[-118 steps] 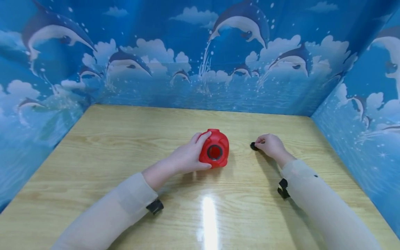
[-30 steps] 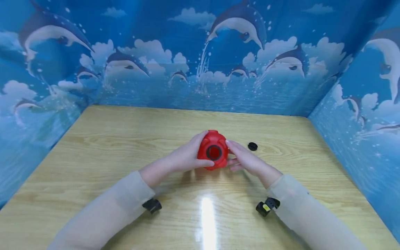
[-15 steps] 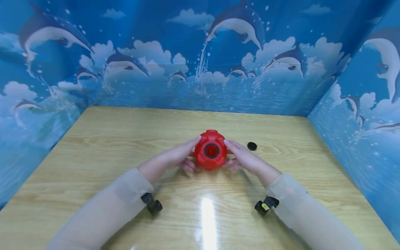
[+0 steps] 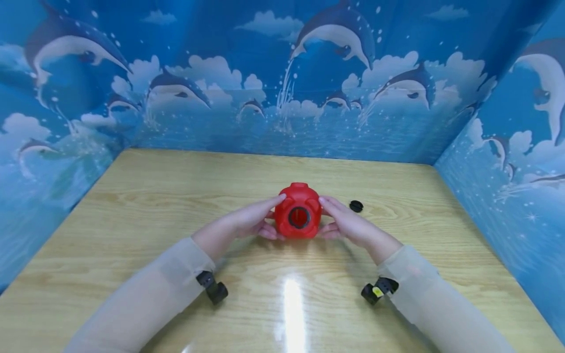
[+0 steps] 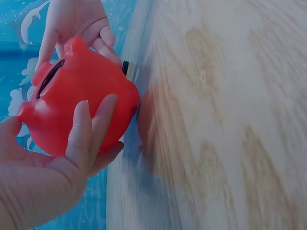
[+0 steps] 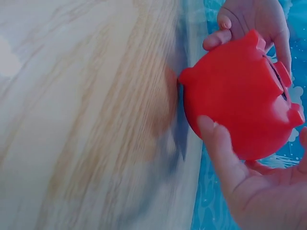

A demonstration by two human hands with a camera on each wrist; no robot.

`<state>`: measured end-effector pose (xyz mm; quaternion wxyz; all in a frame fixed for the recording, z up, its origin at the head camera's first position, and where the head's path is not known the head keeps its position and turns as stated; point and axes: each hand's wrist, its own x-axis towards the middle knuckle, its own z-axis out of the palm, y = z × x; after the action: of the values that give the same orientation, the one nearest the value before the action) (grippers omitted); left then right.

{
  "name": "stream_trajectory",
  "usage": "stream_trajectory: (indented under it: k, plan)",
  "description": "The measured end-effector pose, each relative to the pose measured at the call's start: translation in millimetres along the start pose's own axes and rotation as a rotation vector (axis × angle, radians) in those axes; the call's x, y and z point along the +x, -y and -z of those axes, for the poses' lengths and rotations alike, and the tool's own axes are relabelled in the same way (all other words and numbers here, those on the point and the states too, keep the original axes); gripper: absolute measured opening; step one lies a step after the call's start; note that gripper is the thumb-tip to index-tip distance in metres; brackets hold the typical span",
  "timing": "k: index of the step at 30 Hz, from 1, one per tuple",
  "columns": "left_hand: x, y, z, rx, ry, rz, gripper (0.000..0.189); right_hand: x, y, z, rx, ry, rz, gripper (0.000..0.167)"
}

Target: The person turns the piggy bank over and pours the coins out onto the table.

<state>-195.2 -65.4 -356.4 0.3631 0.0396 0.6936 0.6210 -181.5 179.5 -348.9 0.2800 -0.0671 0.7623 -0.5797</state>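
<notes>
A red round piggy bank [image 4: 299, 192] is held between both hands over the wooden table. Its round belly hole [image 4: 298, 217], dark-rimmed and uncovered, faces the head camera, with stubby feet around it. My left hand [image 4: 251, 219] grips the left side, thumb on top and fingers curved beneath. On the other side my right hand [image 4: 350, 225] holds it likewise. A black round plug [image 4: 356, 206] lies on the table just beyond the right hand. In the left wrist view, the piggy bank [image 5: 91, 86] shows a dark slot [image 5: 50, 79] near the far hand.
The wood-grain table [image 4: 176, 186] reaches back to a blue curtain [image 4: 247, 59] printed with dolphins, which also lines both sides. Black cameras [image 4: 216, 291] are strapped at both wrists. A bright light reflection [image 4: 293, 314] crosses the table's near part.
My right hand has left the black plug and moved left onto the piggy bank. My left hand has shifted its hold toward the side. The bank has turned and tilted, its hole tipping nearer me.
</notes>
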Motion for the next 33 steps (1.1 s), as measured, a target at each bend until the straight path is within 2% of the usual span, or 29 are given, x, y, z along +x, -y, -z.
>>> stream_trajectory:
  k: [9, 19, 22, 26, 33]
  plan:
    - [-1.1, -2.9, 2.9, -0.001, 0.020, -0.092, 0.052, 1.0, 3.2, -2.8, -0.009, -0.074, -0.014, 0.067]
    - [-1.2, -1.7, 2.4, -0.019, 0.016, -0.107, 0.053, 2.9, 3.0, -3.0, 0.037, -0.050, 0.010, 0.067]
    - [-0.5, -1.4, 2.5, -0.028, 0.022, -0.131, 0.053, 2.9, 2.7, -3.4, 0.052, -0.033, 0.009, 0.067]
    - [1.5, -1.5, 2.7, -0.044, 0.004, -0.149, 0.057, 3.0, 2.8, -5.0, 0.066, -0.015, 0.000, 0.068]
    - [5.8, 0.5, 3.5, -0.055, -0.060, -0.124, 0.062, 3.4, 3.0, -6.5, 0.057, -0.014, 0.023, 0.069]
